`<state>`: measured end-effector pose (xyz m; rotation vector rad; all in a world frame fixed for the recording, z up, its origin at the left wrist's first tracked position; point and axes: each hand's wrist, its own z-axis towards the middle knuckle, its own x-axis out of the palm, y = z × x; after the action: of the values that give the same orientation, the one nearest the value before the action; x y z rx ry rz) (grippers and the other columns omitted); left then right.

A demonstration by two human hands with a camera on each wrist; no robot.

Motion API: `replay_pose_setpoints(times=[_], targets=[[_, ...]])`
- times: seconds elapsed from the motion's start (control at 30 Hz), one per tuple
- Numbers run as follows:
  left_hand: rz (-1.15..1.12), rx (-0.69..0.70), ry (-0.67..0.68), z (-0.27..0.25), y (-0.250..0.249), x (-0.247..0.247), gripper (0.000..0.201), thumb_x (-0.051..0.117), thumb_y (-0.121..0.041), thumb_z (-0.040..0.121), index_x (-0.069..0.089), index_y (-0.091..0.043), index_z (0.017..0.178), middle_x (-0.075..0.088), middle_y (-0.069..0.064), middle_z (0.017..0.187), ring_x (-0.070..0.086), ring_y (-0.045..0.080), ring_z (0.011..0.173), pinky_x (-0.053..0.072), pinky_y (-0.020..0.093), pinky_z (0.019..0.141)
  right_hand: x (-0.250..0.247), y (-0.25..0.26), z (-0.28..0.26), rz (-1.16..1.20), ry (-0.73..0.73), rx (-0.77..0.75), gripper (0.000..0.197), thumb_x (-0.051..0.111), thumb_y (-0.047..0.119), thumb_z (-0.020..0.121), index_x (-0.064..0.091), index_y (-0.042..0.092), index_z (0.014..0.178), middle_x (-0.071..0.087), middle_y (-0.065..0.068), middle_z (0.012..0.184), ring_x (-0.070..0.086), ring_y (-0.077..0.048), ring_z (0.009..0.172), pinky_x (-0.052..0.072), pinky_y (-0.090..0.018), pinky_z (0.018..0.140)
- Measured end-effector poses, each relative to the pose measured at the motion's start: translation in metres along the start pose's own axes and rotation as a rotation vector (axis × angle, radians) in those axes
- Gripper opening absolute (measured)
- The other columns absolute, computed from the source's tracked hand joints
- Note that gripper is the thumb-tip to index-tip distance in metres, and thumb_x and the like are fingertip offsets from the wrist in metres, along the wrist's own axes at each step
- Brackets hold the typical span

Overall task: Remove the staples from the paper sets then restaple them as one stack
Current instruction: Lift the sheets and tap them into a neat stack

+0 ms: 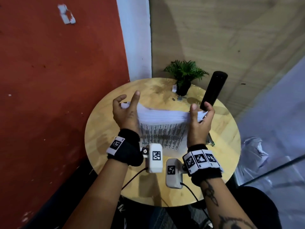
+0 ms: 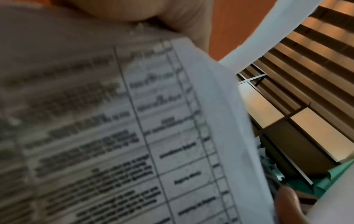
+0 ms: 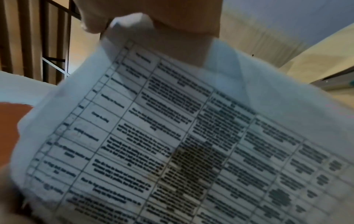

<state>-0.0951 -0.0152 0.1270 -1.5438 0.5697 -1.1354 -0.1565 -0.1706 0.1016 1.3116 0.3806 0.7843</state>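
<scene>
Left hand (image 1: 127, 113) and right hand (image 1: 199, 123) hold paper stack (image 1: 165, 129) between them.

bare forearms (image 1: 102, 195), the right tattooed — black wristbands (image 1: 130, 156) with white coded tags (image 1: 200, 160), white camera boxes (image 1: 154, 157), black cables (image 1: 132, 179).

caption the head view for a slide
Left hand and right hand hold a paper stack above a round wooden table.

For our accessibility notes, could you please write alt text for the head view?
A stack of printed papers held over a round table, the right hand pinching its right end, the left hand at its left. A potted plant and black cylinder stand behind.
</scene>
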Motion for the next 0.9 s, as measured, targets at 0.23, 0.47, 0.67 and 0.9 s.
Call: replay_pose_setpoints(times=[0.23, 0.47, 0.67, 0.9], targets=[[-0.084, 0.081, -0.067, -0.005, -0.001, -0.002, 0.026, 0.064, -0.034, 0.083, 0.049, -0.013, 0.077, 0.04, -0.005, 0.065, 0.043, -0.004, 0.048, 0.036, 0.008, 0.053, 0.014, 0.002, -0.001, -0.063, -0.164, -0.02, 0.032, 0.064, 0.051, 0.077, 0.043, 0.027, 0.076, 0.039, 0.007, 0.062, 0.036, 0.003, 0.049, 0.031, -0.013, 0.051], [0.198, 0.133, 0.527, -0.011, 0.042, -0.074, 0.124, 0.077, -0.074, 0.042, 0.021, -0.018, 0.137, 0.04, -0.01, 0.132, 0.045, -0.01, 0.119, 0.037, 0.015, 0.102, -0.026, -0.029, -0.026, -0.041, 0.18, -0.041, 0.105, 0.062, 0.079, 0.056, 0.023, 0.015, 0.129, 0.045, -0.002, 0.118, 0.048, 0.001, 0.109, 0.036, -0.015, 0.095], [0.274, -0.026, 0.595, -0.002, 0.057, -0.084, 0.089, 0.09, -0.025, 0.051, 0.047, 0.0, 0.125, 0.066, 0.001, 0.114, 0.062, 0.012, 0.106, 0.051, 0.024, 0.088, -0.044, -0.052, -0.037, -0.202, 0.325, 0.134, 0.063, 0.078, 0.006, 0.071, 0.041, 0.012, 0.121, 0.056, 0.012, 0.106, 0.056, -0.001, 0.095, 0.048, -0.042, 0.092], [0.226, 0.032, 0.541, -0.004, 0.027, -0.066, 0.056, 0.075, -0.008, 0.068, 0.053, 0.005, 0.117, 0.069, 0.008, 0.107, 0.066, 0.013, 0.095, 0.054, 0.024, 0.081, -0.029, -0.031, -0.012, -0.128, 0.282, 0.045, 0.039, 0.066, 0.001, 0.082, 0.041, 0.025, 0.099, 0.058, 0.005, 0.091, 0.057, -0.019, 0.087, 0.048, -0.038, 0.078]])
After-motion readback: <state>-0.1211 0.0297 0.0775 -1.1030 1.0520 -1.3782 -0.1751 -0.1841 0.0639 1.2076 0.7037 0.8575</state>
